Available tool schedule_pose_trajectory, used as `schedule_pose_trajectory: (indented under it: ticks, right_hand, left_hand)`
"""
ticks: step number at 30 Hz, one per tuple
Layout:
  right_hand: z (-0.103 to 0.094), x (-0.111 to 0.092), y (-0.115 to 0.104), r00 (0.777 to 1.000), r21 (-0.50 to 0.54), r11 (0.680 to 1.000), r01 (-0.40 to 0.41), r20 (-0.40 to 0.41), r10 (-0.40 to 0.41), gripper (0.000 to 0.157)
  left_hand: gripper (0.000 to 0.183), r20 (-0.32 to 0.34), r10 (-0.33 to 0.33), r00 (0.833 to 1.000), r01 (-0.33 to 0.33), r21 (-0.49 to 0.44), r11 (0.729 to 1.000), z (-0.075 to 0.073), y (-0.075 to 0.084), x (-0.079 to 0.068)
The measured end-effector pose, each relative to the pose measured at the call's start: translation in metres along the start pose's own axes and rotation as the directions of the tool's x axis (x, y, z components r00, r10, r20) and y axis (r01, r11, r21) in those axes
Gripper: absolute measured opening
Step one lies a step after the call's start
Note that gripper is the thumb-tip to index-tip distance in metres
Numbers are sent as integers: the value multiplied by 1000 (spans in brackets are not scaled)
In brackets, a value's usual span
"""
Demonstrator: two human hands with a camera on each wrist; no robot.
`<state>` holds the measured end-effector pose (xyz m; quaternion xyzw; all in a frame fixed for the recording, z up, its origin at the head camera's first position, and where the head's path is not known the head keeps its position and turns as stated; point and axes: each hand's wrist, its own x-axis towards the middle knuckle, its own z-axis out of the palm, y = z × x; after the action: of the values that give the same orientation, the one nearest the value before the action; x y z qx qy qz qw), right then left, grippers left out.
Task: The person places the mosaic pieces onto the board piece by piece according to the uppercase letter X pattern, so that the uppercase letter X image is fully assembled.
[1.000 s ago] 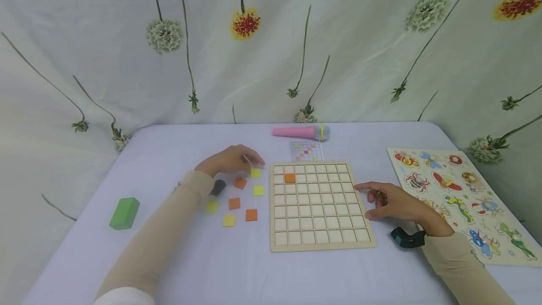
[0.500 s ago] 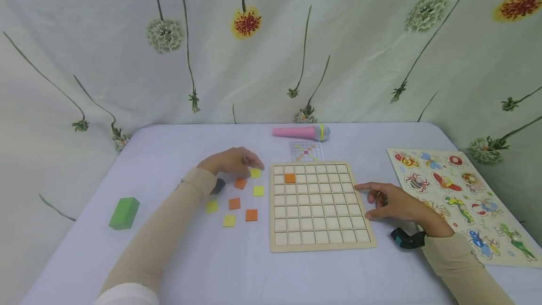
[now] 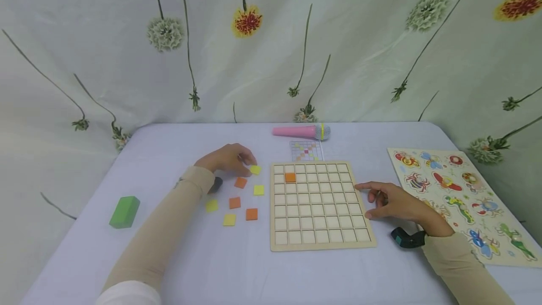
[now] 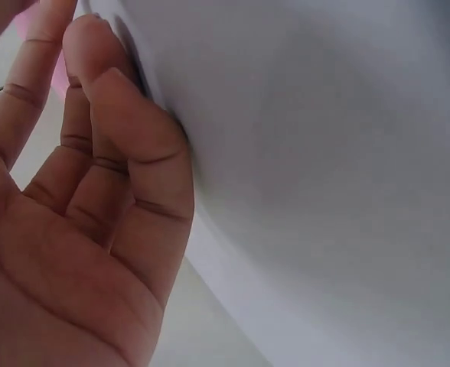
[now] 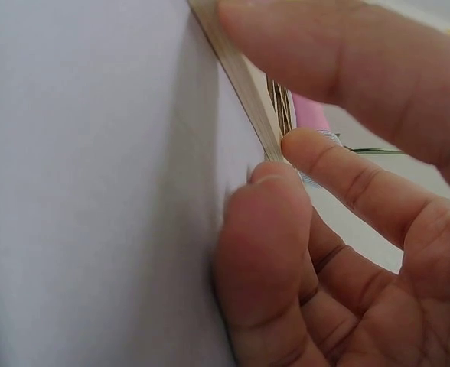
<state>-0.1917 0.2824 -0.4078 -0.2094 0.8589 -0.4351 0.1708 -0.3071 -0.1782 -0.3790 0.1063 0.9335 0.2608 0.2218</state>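
A yellow square tile (image 3: 255, 169) is at the fingertips of my left hand (image 3: 226, 159), which pinches it just left of the wooden grid board (image 3: 323, 247). The tile is hidden in the left wrist view, where the hand (image 4: 79, 229) shows curled fingers close to the white tabletop. One orange tile (image 3: 290, 177) lies in a cell near the board's upper left. At the board's right edge rests my right hand (image 3: 395, 204), index finger extended and thumb touching the rim. In the right wrist view, fingertips meet the board's edge (image 5: 244, 84).
Several loose orange tiles (image 3: 251, 214) and yellow tiles (image 3: 229, 220) lie left of the board. Behind it are a pattern card (image 3: 306, 151) and a pink toy microphone (image 3: 294, 132). A green block (image 3: 124, 212) stands far left, an insect puzzle board (image 3: 461, 201) on the right.
My left fingertips have drawn back slightly to the left and closed on the yellow tile, which has shifted a little away from me and turned. The right hand has stayed in place.
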Motion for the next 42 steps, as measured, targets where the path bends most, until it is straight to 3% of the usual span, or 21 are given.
schedule_pose_trajectory:
  ticks: [5, 13, 20, 30, 37, 42]
  right_hand:
    - [0, -1, 1, 1000, -1, 1000, 0, -2, 0, 70]
    - [0, -1, 2, 1000, 2, 1000, 5, -8, -5, 69]
    - [0, -1, 3, 1000, 2, 1000, 2, -10, -2, 70]
    - [0, 0, 3, 1000, 10, 1000, 4, -9, -4, 69]
    - [0, 0, 3, 1000, 6, 1000, 9, -6, -8, 68]
    - [-1, -1, 3, 1000, 8, 1000, 13, -6, -13, 68]
  left_hand:
    - [29, 3, 21, 1000, -21, 15, 1000, 0, 2, 3]
    - [26, -3, 164, 986, -164, 13, 986, -2, 12, 8]
    - [31, -25, 176, 984, -177, -34, 984, 1, 27, 10]
    - [31, -64, 321, 945, -324, -45, 945, 9, 49, 8]
    - [30, -108, 413, 904, -416, -8, 909, 18, 67, 12]
    - [30, -115, 418, 901, -422, -12, 907, 28, 81, 15]
